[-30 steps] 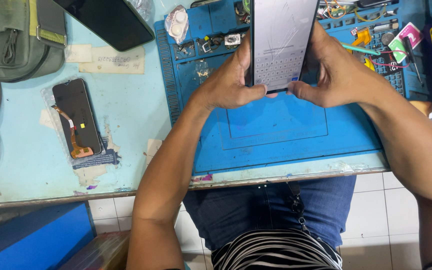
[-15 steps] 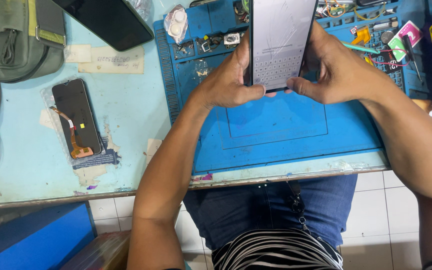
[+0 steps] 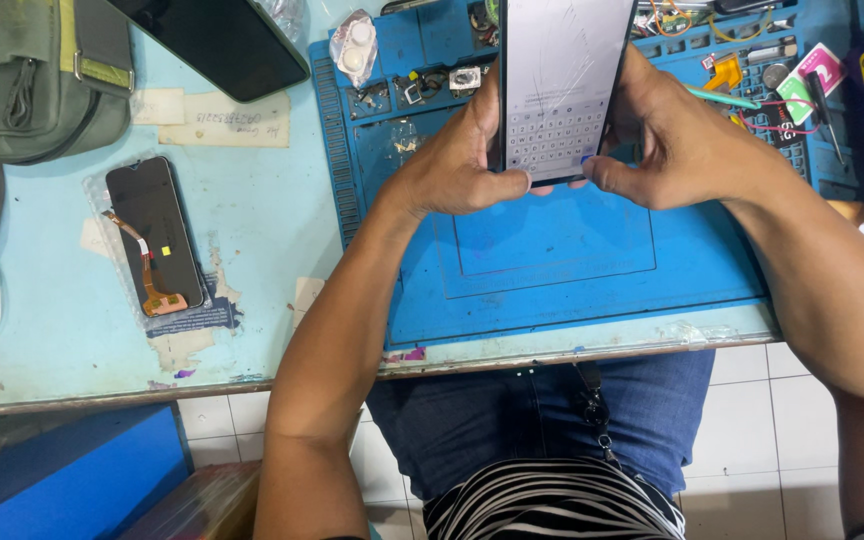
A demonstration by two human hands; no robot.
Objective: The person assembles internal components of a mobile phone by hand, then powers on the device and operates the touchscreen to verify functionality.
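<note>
I hold a smartphone (image 3: 564,80) upright in both hands above a blue repair mat (image 3: 552,270). Its lit white screen shows an on-screen keyboard in its lower part. My left hand (image 3: 452,165) grips the phone's left edge, thumb at the bottom left corner. My right hand (image 3: 677,140) grips the right edge, thumb at the bottom right corner of the screen. The phone's top runs out of frame.
A spare black screen panel with an orange flex cable (image 3: 152,235) lies on the light blue table at left. A dark tablet (image 3: 217,40) and a green bag (image 3: 37,75) sit at the top left. Small parts and tools (image 3: 772,70) fill the mat's upper trays.
The phone and both hands have barely shifted; the thumbs stay at the bottom of the screen.
</note>
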